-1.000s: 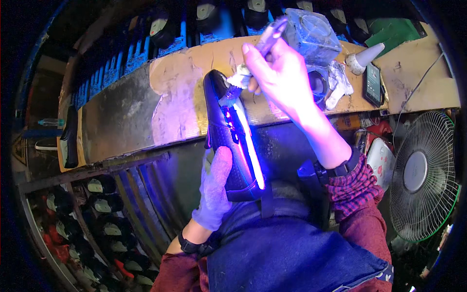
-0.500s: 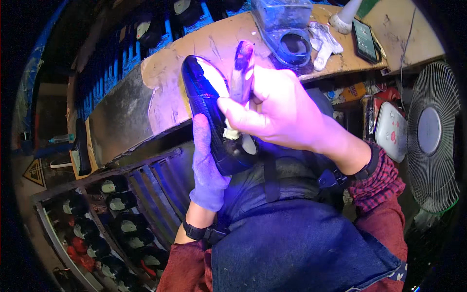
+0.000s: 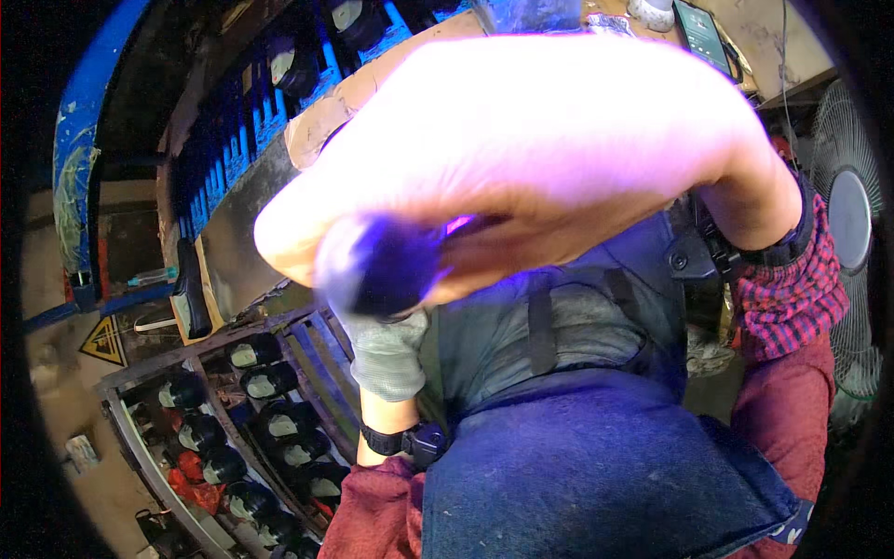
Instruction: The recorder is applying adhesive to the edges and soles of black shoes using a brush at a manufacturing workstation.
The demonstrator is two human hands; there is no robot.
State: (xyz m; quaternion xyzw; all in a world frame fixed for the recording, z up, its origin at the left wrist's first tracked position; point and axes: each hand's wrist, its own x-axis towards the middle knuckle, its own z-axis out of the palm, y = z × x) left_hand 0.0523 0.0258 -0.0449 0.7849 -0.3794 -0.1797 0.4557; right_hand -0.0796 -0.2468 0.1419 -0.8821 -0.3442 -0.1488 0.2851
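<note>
My right hand (image 3: 447,177) fills the middle, close to the camera and washed out by bright violet light. Its fingers are curled round a dark, round-ended handle (image 3: 386,265), smeared by motion; the rest of that tool is hidden. Below it, the grey glove cuff (image 3: 386,359) of my left hand shows, its fingers covered by the right hand. Behind the right hand peeks a thin dark edge, perhaps of the black shoe; the shoe is otherwise out of sight.
A worktable (image 3: 331,102) with a phone (image 3: 700,37) lies ahead, beside blue racks (image 3: 219,168). Another black shoe (image 3: 192,293) stands at its left end. Lower left, a rack (image 3: 140,443) holds several dark shoes. A fan (image 3: 849,219) stands at right.
My right hand has risen toward the camera and moved left, now covering the shoe and my left hand's fingers. The view has shifted, bringing more of the left-hand rack into sight.
</note>
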